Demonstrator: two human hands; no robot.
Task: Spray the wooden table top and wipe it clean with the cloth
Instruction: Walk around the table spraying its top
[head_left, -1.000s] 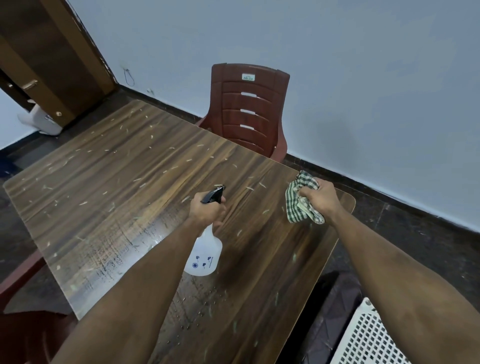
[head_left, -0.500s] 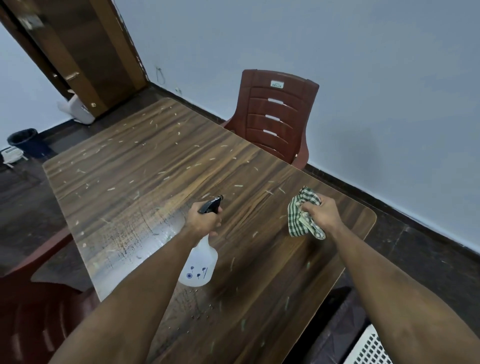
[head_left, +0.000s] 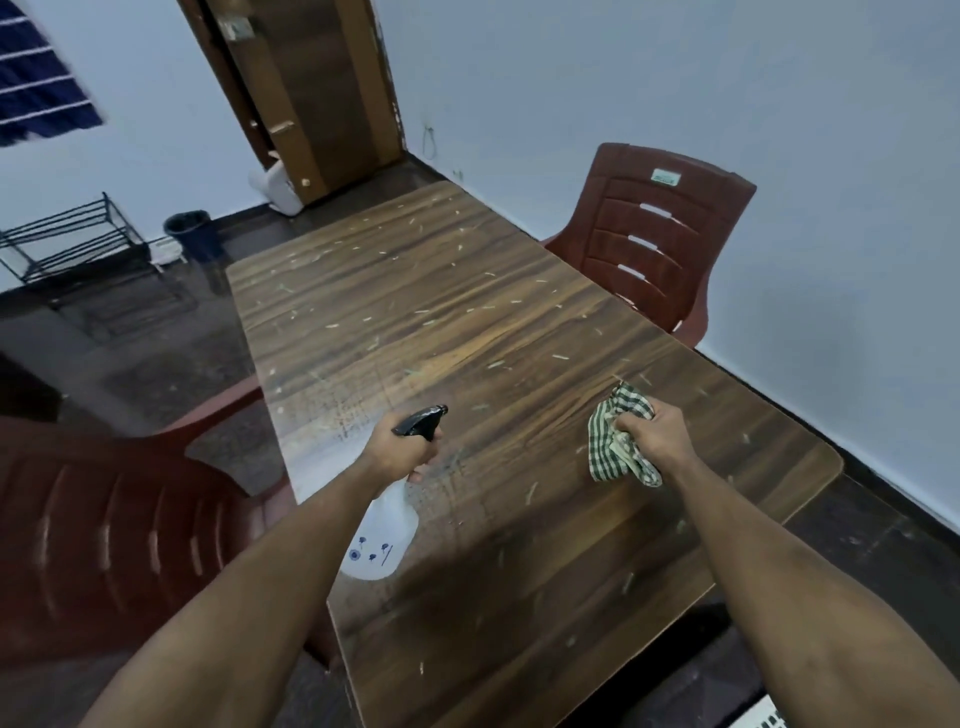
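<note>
The long wooden table top (head_left: 467, 322) runs away from me, strewn with small pale scraps, and shows fine droplets near its left edge. My left hand (head_left: 402, 449) grips a white spray bottle (head_left: 382, 540) by its black trigger head, nozzle pointing to the far end, above the table's near left part. My right hand (head_left: 654, 439) holds a bunched green-and-white checked cloth (head_left: 615, 439) just above the near right part of the table.
A dark red plastic chair (head_left: 660, 234) stands at the table's right side against the wall. Another red chair (head_left: 104, 530) is at my near left. Beyond the table are a wooden door (head_left: 311, 93), a black bin (head_left: 189, 231) and a wire rack (head_left: 67, 239).
The view has swung left, showing more of the table's far end and the room's left side. Both hands keep their grips and stay over the near part of the table.
</note>
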